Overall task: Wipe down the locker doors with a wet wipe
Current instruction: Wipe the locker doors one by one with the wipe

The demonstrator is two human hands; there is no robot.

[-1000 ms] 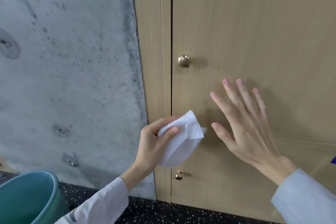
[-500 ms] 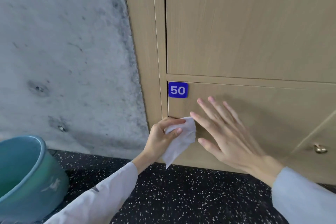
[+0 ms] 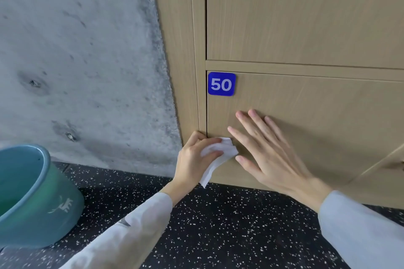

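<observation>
My left hand (image 3: 193,157) pinches a crumpled white wet wipe (image 3: 218,156) at the lower left corner of the bottom locker door (image 3: 317,129), a pale wood panel with a blue "50" plate (image 3: 221,83). The wipe's loose end hangs down toward the floor. My right hand (image 3: 266,150) is spread with straight fingers over the same door, just right of the wipe; whether it touches the wood I cannot tell. Above a narrow rail is the upper locker door (image 3: 306,11).
A teal bucket (image 3: 32,199) stands on the black speckled floor (image 3: 229,225) at lower left. A rough grey concrete wall (image 3: 83,61) fills the left side beside the locker's side panel (image 3: 177,50). A neighbouring locker door's edge (image 3: 384,172) shows at far right.
The view has dropped from the upper door with its brass knob to the bottom door numbered 50. Both hands have come down with it, and the wipe now sits at the door's lower left corner.
</observation>
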